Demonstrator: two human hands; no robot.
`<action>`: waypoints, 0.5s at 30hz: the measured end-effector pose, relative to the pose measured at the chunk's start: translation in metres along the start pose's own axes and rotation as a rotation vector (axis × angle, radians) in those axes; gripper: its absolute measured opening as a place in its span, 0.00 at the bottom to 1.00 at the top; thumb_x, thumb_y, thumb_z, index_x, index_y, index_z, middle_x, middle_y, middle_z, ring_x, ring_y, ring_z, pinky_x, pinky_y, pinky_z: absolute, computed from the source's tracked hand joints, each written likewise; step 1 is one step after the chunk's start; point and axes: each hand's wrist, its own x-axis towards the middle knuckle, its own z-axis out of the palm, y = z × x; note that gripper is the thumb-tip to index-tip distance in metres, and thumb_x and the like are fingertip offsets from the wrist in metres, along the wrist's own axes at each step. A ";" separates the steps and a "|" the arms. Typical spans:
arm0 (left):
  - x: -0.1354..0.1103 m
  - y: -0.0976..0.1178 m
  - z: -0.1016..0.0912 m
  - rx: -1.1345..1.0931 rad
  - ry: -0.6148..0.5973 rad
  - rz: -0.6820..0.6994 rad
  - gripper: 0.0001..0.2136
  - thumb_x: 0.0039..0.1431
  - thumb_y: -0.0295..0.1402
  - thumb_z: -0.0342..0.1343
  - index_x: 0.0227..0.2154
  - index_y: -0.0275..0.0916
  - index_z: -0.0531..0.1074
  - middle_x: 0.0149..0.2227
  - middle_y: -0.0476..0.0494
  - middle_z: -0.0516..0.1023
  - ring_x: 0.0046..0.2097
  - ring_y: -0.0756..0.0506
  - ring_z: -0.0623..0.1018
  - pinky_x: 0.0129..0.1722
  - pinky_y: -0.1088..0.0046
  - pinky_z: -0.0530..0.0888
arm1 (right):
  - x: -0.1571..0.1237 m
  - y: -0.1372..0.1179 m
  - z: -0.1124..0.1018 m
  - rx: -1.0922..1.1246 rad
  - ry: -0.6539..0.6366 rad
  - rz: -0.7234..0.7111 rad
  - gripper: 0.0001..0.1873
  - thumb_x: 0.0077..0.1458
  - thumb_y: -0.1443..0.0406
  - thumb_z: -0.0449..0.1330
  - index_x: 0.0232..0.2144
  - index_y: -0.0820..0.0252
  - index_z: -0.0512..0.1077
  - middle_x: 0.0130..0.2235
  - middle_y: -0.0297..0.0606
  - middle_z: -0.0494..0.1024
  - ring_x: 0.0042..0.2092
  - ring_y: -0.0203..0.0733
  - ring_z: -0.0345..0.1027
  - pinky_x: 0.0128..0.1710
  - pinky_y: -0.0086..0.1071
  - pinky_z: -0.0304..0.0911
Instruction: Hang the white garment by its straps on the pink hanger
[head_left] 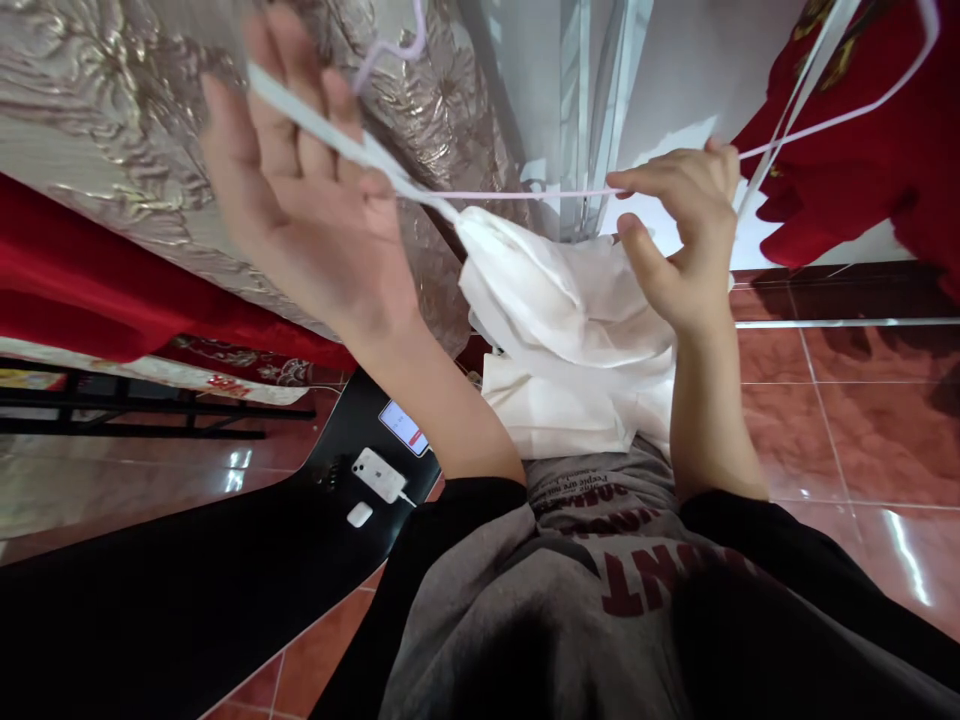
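Observation:
My left hand [322,210] is raised, palm up and slightly blurred, with its fingers partly stretched. A flat white strap [315,120] crosses those fingers and runs tight to the gathered corner of a white cloth piece [540,290]. The cloth hangs in folds in front of my waist. A thin pink cord [525,194] stretches straight from near my left little finger to my right hand [682,230]. My right fingers are bent over the cord, with the thumb apart from the index finger. Beyond this hand the cord loops to the upper right.
On my left, a black bench [247,540] bears a white phone [380,474], a second phone with a lit screen [405,425] and a small white case [360,514]. Shiny patterned fabric [150,150] hangs at left, red cloth [862,130] at right. The floor is red tile [817,430].

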 end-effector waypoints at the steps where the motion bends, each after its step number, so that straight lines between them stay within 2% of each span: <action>1: 0.000 -0.005 -0.007 0.026 0.091 0.074 0.20 0.70 0.32 0.32 0.37 0.36 0.71 0.44 0.47 0.73 0.51 0.47 0.73 0.32 0.78 0.76 | 0.000 0.000 -0.001 -0.001 -0.002 0.001 0.13 0.56 0.55 0.51 0.43 0.43 0.69 0.39 0.30 0.73 0.48 0.40 0.64 0.63 0.45 0.44; 3: -0.002 -0.019 -0.021 0.123 0.285 0.157 0.14 0.69 0.28 0.38 0.37 0.38 0.70 0.44 0.49 0.74 0.48 0.48 0.74 0.33 0.78 0.75 | 0.000 0.000 -0.001 -0.007 -0.002 0.004 0.13 0.56 0.56 0.51 0.43 0.43 0.69 0.40 0.31 0.73 0.49 0.40 0.63 0.63 0.45 0.44; 4: -0.003 -0.025 -0.026 0.174 0.360 0.153 0.12 0.67 0.26 0.41 0.37 0.39 0.70 0.45 0.50 0.74 0.45 0.49 0.75 0.32 0.78 0.74 | 0.000 -0.001 0.000 -0.007 -0.001 0.004 0.13 0.56 0.56 0.51 0.44 0.43 0.68 0.40 0.31 0.73 0.49 0.40 0.63 0.63 0.45 0.44; 6: -0.005 -0.036 -0.032 0.254 0.411 0.065 0.09 0.66 0.25 0.44 0.40 0.37 0.69 0.46 0.47 0.74 0.38 0.51 0.76 0.24 0.80 0.70 | -0.001 -0.004 0.002 -0.002 -0.008 -0.002 0.13 0.56 0.58 0.52 0.45 0.43 0.67 0.41 0.30 0.73 0.49 0.40 0.63 0.63 0.45 0.44; 9: -0.009 -0.045 -0.026 0.294 0.238 -0.051 0.13 0.68 0.34 0.43 0.41 0.31 0.70 0.44 0.37 0.75 0.30 0.50 0.74 0.14 0.80 0.57 | -0.003 -0.011 0.006 0.012 -0.015 -0.010 0.16 0.55 0.59 0.53 0.47 0.41 0.66 0.44 0.29 0.72 0.51 0.39 0.62 0.63 0.45 0.44; 12: -0.014 -0.051 -0.013 0.320 0.011 -0.036 0.14 0.69 0.34 0.40 0.36 0.35 0.69 0.38 0.37 0.76 0.29 0.49 0.74 0.15 0.79 0.55 | -0.003 -0.018 0.008 0.037 -0.028 -0.015 0.17 0.56 0.60 0.53 0.48 0.40 0.65 0.47 0.27 0.71 0.53 0.40 0.62 0.64 0.45 0.44; 13: -0.016 -0.052 -0.009 0.325 -0.033 -0.014 0.12 0.69 0.32 0.39 0.34 0.37 0.67 0.37 0.39 0.76 0.28 0.49 0.73 0.16 0.79 0.56 | -0.003 -0.019 0.006 0.059 0.002 -0.023 0.16 0.56 0.60 0.53 0.48 0.41 0.66 0.48 0.27 0.71 0.54 0.39 0.62 0.64 0.45 0.46; 15: -0.018 -0.056 -0.004 0.329 -0.057 0.014 0.11 0.69 0.30 0.39 0.31 0.38 0.64 0.35 0.40 0.77 0.27 0.50 0.72 0.17 0.79 0.57 | -0.002 -0.018 0.000 0.123 0.192 -0.049 0.14 0.57 0.60 0.53 0.45 0.47 0.69 0.48 0.30 0.71 0.54 0.39 0.62 0.61 0.43 0.53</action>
